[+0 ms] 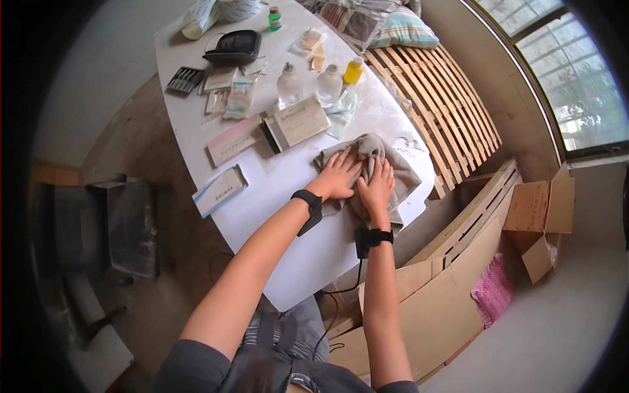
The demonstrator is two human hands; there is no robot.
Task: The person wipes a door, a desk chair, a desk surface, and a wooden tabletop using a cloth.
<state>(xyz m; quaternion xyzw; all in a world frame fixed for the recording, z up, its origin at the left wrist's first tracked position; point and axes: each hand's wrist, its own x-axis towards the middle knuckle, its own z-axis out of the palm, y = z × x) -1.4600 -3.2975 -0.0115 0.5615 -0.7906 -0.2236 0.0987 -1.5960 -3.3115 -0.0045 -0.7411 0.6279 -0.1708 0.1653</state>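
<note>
A grey-brown cloth [404,174] lies bunched on the white tabletop [290,250], near its right edge. My left hand [339,174] presses on the cloth's left part, palm down with fingers spread. Beside it, my right hand [376,189] rests flat on the cloth, its fingers straight and the thumb apart. A raised fold of fabric stands between and beyond the fingertips. Neither hand visibly grips the cloth, though the palms' undersides are hidden. Black straps with small boxes circle both wrists, and a cable runs down from the right one.
Beyond the cloth are cartons [297,125], two clear bottles [289,86], a yellow bottle [353,71] and a black zip case [236,46]. A blue-white box [220,191] overhangs the left edge. Wooden slats [432,108] flank the table's right; a black chair [130,228] stands left.
</note>
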